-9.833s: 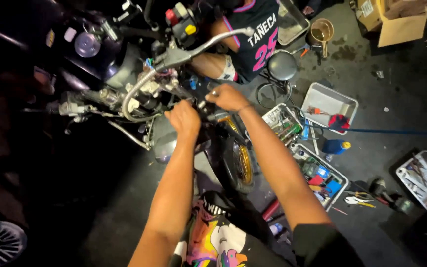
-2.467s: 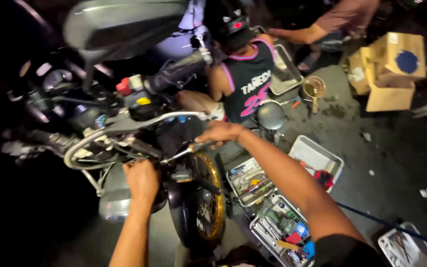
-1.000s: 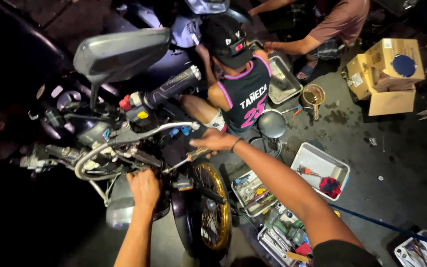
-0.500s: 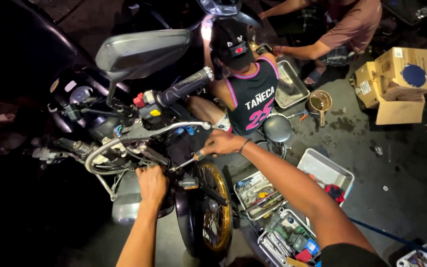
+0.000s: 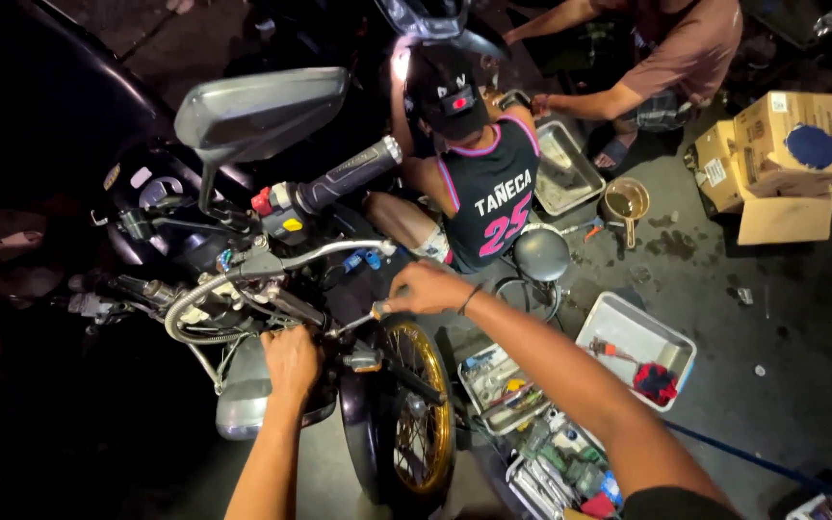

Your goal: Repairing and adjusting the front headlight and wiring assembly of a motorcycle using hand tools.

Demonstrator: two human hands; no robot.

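Observation:
I look down on the front of a motorcycle with a gold-rimmed front wheel (image 5: pixel 423 424). My left hand (image 5: pixel 291 361) is closed over the top of the silver headlight housing (image 5: pixel 243 404), just below the handlebar. My right hand (image 5: pixel 430 287) grips a slim metal tool (image 5: pixel 363 318) that reaches left to a fitting above the fork. The black handlebar grip (image 5: pixel 349 171), the chrome lever (image 5: pixel 334 252) and the mirror (image 5: pixel 257 106) stand above both hands.
A person in a black sleeveless jersey (image 5: pixel 488 197) crouches just behind the wheel, and another person in a brown shirt (image 5: pixel 671 48) bends farther back. Tool trays (image 5: pixel 505 385) (image 5: pixel 671 337) lie on the floor at the right. Cardboard boxes (image 5: pixel 782 169), a metal pan (image 5: pixel 580 183) and a bowl (image 5: pixel 625 200) sit beyond.
Earlier both hands worked close together at the steering head. My left hand has dropped onto the headlight and my right hand holds the tool; in the last second both have kept their places.

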